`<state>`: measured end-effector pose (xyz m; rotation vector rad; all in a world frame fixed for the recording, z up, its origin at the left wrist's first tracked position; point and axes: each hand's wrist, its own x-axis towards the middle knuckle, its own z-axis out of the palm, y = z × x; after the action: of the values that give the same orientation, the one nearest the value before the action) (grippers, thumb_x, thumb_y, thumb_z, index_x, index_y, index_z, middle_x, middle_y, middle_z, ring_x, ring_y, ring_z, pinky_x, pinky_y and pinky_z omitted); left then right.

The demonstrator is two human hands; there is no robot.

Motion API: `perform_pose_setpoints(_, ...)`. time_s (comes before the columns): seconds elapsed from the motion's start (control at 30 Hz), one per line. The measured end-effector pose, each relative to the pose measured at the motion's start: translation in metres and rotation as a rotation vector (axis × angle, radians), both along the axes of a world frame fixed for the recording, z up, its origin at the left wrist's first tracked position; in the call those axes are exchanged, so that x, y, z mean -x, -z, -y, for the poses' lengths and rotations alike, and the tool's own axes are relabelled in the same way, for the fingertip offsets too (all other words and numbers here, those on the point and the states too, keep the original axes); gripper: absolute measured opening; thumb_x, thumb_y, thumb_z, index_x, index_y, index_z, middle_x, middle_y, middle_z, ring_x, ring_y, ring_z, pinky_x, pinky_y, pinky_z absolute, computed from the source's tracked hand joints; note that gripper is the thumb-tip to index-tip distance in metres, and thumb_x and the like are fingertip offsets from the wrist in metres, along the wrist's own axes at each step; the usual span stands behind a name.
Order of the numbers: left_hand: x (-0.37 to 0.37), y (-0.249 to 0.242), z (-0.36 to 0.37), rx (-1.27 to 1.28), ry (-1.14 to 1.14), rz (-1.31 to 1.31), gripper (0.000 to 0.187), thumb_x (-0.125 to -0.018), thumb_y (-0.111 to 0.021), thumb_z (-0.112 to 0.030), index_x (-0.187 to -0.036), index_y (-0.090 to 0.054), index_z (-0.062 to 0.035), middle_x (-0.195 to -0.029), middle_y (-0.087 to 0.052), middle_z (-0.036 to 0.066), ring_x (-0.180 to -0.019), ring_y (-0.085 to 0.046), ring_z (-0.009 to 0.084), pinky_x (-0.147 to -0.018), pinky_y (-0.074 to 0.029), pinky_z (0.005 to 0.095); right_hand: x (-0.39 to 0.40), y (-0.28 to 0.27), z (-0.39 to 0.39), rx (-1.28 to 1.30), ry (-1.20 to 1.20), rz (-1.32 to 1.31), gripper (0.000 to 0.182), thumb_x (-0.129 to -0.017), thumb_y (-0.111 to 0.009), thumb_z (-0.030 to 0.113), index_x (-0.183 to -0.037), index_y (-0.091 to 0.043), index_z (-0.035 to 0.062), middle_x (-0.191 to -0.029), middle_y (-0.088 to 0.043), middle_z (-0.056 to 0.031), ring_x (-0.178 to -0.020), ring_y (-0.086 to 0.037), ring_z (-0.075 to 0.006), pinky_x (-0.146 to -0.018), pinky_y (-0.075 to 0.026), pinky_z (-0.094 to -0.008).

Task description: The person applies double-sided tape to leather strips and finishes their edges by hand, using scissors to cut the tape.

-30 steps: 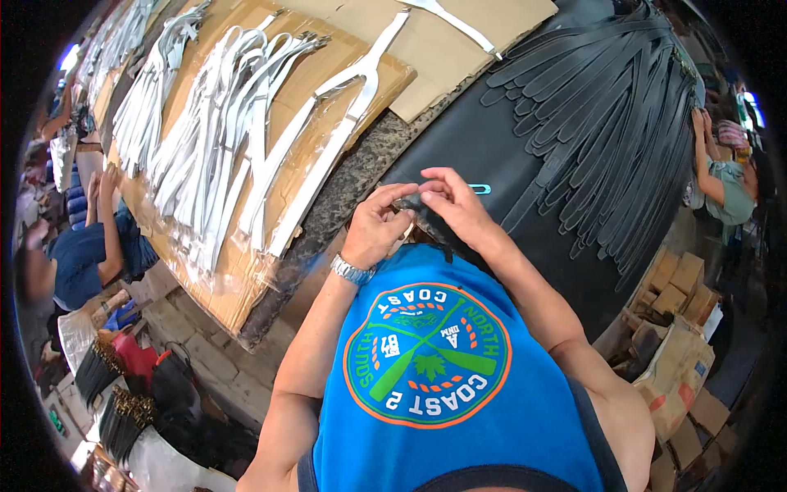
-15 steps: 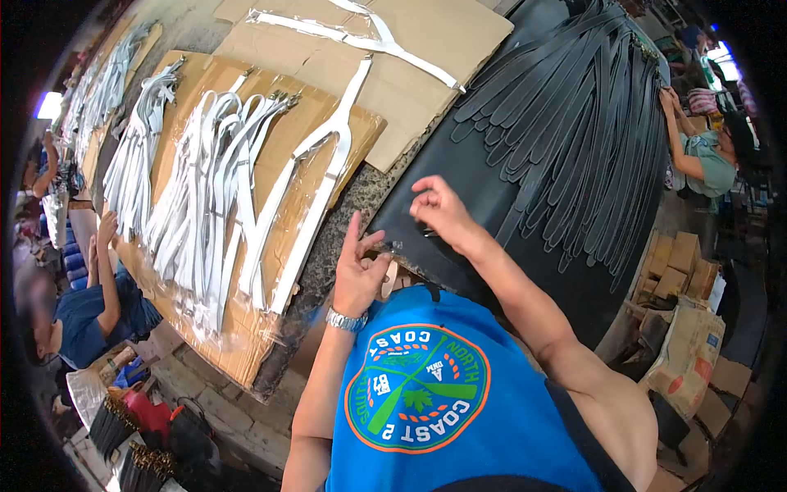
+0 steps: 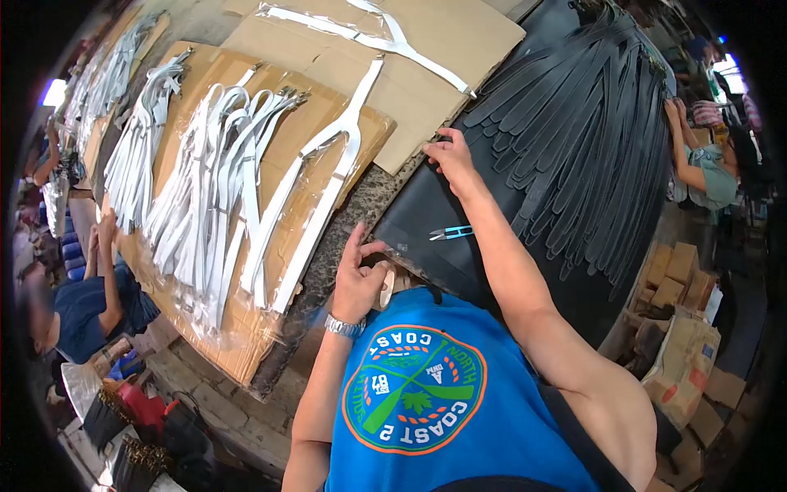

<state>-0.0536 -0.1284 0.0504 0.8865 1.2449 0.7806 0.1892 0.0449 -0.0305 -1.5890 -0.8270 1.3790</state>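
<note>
My left hand (image 3: 357, 283), with a metal watch at its wrist, is closed on what looks like a tape roll (image 3: 387, 289), its round pale side showing by the palm. It hovers at the near edge of the black sheet (image 3: 410, 205). Farther out, my right hand (image 3: 452, 161) is in a pinch by the corner of a cardboard sheet (image 3: 467, 57); whatever is between its fingertips is too small to make out. Blue thread snips (image 3: 451, 234) lie on the black sheet beside my right forearm.
White suspenders (image 3: 205, 189) in clear plastic lie on cardboard at left. Black straps (image 3: 566, 156) fan out at right. One person (image 3: 98, 303) is at left, another (image 3: 709, 172) at far right. Cardboard boxes (image 3: 676, 262) are stacked at lower right.
My right hand has moved up and away from my left hand, toward the cardboard corner, uncovering the thread snips. My left hand stays nearly in place with the roll.
</note>
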Motion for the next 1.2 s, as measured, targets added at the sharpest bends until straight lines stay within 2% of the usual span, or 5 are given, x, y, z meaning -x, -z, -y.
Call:
perform_pose_setpoints(0.53,0.007,0.004,0.004,0.003,-0.053,0.014,0.08,-0.088,-0.058,0.006,-0.159,-0.022,-0.0075,-0.125,-0.061,0.015,-0.062,-0.057,0.0044,-0.055,-0.05,0.0217,0.011,0.047,-0.017,-0.055,-0.009,0.525,0.061,-0.079,-0.079,0.019,-0.126,-0.044,0.0026,-0.086,-0.065,-0.0079,-0.067,-0.065,-0.0192,-0.066,-0.053,-0.0335)
perform_pose_setpoints(0.63,0.004,0.002,0.005,-0.001,-0.059,0.006,0.08,-0.087,-0.058,0.006,-0.158,-0.023,-0.0068,-0.124,-0.062,0.014,-0.062,-0.057,0.0042,-0.056,-0.051,0.0218,0.013,0.025,-0.016,0.101,-0.092,0.579,0.068,-0.08,-0.077,0.028,-0.134,-0.041,0.007,-0.112,-0.069,-0.0191,-0.109,-0.064,-0.0382,-0.096,-0.048,-0.0469)
perform_pose_setpoints(0.73,0.004,0.002,0.005,-0.017,-0.058,0.013,0.081,-0.087,-0.059,0.006,-0.158,-0.023,-0.0071,-0.124,-0.062,0.015,-0.062,-0.057,0.0043,-0.056,-0.051,0.0218,0.013,0.008,-0.013,0.107,-0.135,0.581,0.073,-0.082,-0.076,0.03,-0.141,-0.039,0.008,-0.118,-0.068,-0.0221,-0.113,-0.063,-0.0391,-0.097,-0.047,-0.0478)
perform_pose_setpoints(1.03,-0.001,-0.007,0.006,-0.049,-0.068,-0.026,0.083,-0.087,-0.061,0.005,-0.159,-0.022,-0.009,-0.124,-0.061,0.015,-0.061,-0.056,0.0039,-0.054,-0.051,0.022,0.004,-0.004,-0.008,0.103,-0.074,0.227,0.066,-0.094,-0.063,0.03,-0.149,-0.034,0.0079,-0.093,-0.072,-0.0136,-0.058,-0.067,-0.0199,-0.057,-0.055,-0.0345)
perform_pose_setpoints(1.2,-0.004,-0.005,0.006,-0.059,-0.05,-0.026,0.084,-0.087,-0.061,0.005,-0.159,-0.021,-0.0093,-0.125,-0.06,0.016,-0.06,-0.055,0.0042,-0.053,-0.05,0.0221,-0.003,-0.003,-0.003,0.183,-0.017,0.142,0.06,-0.096,-0.061,0.029,-0.147,-0.038,0.0091,-0.091,-0.071,-0.0112,-0.058,-0.064,-0.0153,-0.049,-0.051,-0.0291)
